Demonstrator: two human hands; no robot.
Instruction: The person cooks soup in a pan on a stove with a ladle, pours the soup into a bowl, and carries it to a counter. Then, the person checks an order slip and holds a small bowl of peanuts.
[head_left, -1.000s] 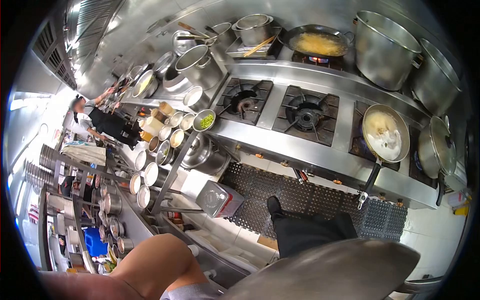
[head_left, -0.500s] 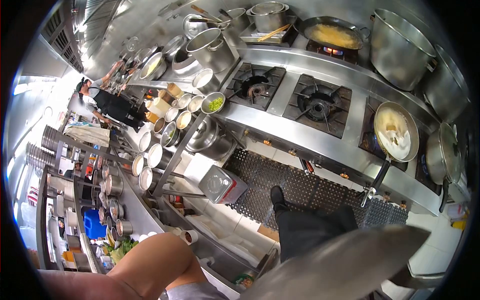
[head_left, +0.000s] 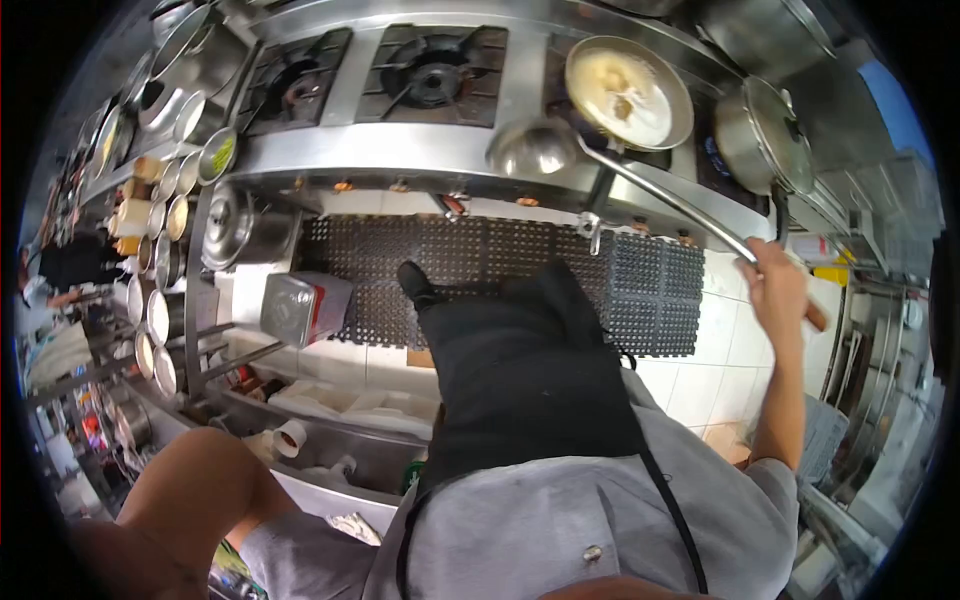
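My right hand (head_left: 775, 285) is closed around the metal handle of a large ladle (head_left: 535, 150), whose wooden end sticks out below the fist. The ladle's bowl hangs over the stove's front edge, to the left of a pan (head_left: 683, 110). That pan sits on a burner and holds pale yellow and white food (head_left: 630, 100); its dark handle points toward me. My bent left arm (head_left: 195, 480) shows at the lower left, but the left hand itself is out of sight.
A lidded pot (head_left: 745, 150) stands right of the pan. Two burners (head_left: 435, 80) without pans are to the left, beyond which stand metal bowls and containers. A square tin (head_left: 290, 308) stands beside the black floor mat (head_left: 370, 275).
The view has swung right and down, bringing my right hand and torso into sight. The large metal shape close to the camera is gone; the ladle is now out by the stove.
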